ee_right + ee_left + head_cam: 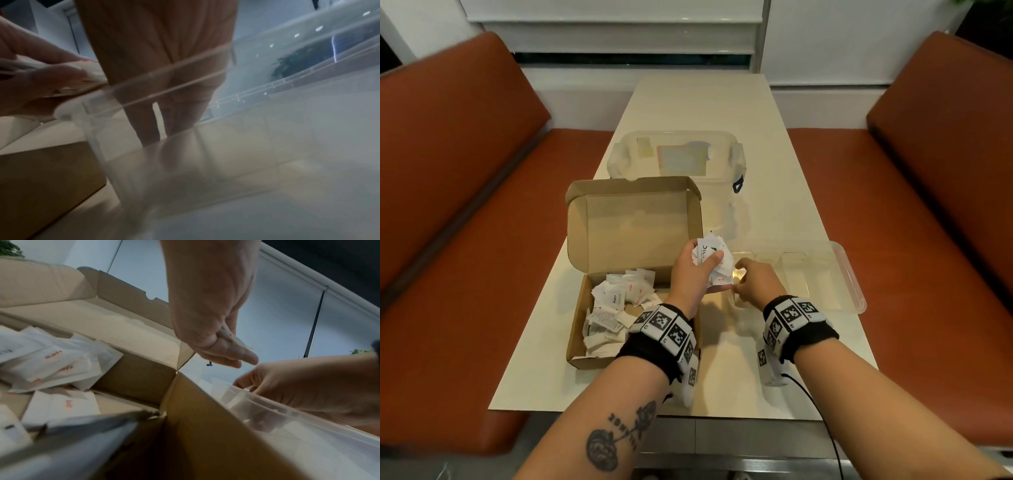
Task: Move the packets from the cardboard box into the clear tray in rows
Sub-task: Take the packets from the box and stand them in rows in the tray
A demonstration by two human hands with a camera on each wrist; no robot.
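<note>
Cardboard box (619, 240) is sitting at 9 o'clock of the table (702, 113), with its lid standing open toward 12 o'clock. Loose white packets (616, 308) are lying in a disordered heap inside it; several are showing red print and one is showing the word "Pepper". In the left wrist view the same heap (51, 363) is lying at 9 o'clock, and red "Salt" lettering is readable on some packets.

Left hand (693, 274) is hovering above the box's right wall, at the centre of the head view. Its fingers and thumb are curling round a bunch of packets (714, 257), fanned out toward 1 o'clock of the hand. The left wrist view is showing this hand (213, 308) with packet edges pinched under the thumb.

Right hand (751, 286) is sitting just beside the left hand, at its 3 o'clock, over the left end of the clear tray (849, 274). Its fingers are pointing down into the tray's leftmost part; the right wrist view is showing the fingers (148, 123) behind the tray wall (164, 81). Whether they are holding a packet cannot be told.

Tray is lying on the table at 3 o'clock of the box, touching or just beside it. A clear lidded container (678, 157) is standing at 12 o'clock of the box. Orange bench seats (458, 192) are flanking the table at 9 and 3 o'clock.
</note>
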